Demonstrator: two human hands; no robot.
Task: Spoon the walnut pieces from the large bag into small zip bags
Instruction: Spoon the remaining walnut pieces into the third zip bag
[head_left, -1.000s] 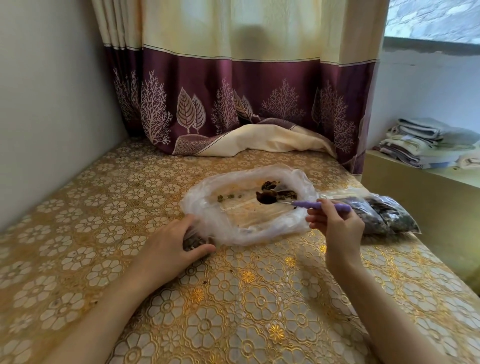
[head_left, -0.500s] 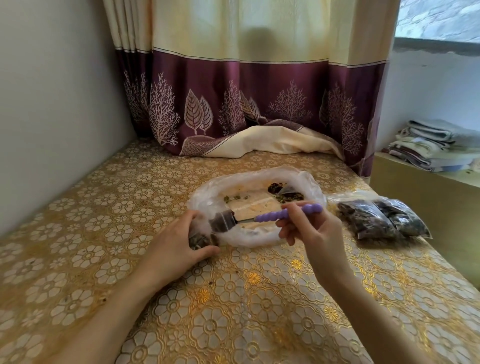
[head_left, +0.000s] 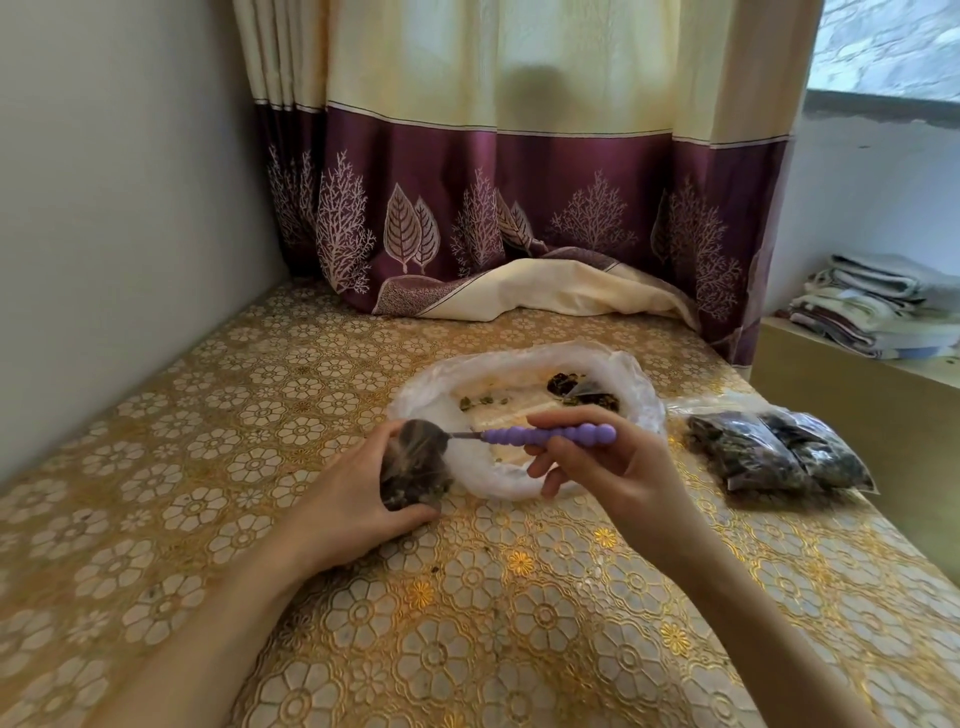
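**Head view: spoonful reaches the small bag**

Head camera shows the walnut pieces split three ways: a few dark ones left at the far side of the large crumpled clear plastic bag (head_left: 524, 415), some already inside the small clear zip bag (head_left: 413, 470), and one load in the bowl of the purple beaded-handle spoon (head_left: 519, 434).

A second ago my spoon was dipped among the pieces at the far right of the large bag. Since then I have swung it left across the bag, and its bowl now sits at the mouth of the small zip bag. So, as I judge it, the scoop is done and only the tip-in remains for this load.

I pinch the spoon handle between the thumb and curled fingers of my right hand (head_left: 618, 467). My left hand (head_left: 358, 493) wraps round the small zip bag, thumb below and fingers behind, holding it up on the gold floral tablecloth (head_left: 467, 623).

The large bag looks nearly spent, with mostly crumbs on its floor. To the right, well apart from my hands, lie two filled small bags (head_left: 779, 457) of dark pieces, side by side.
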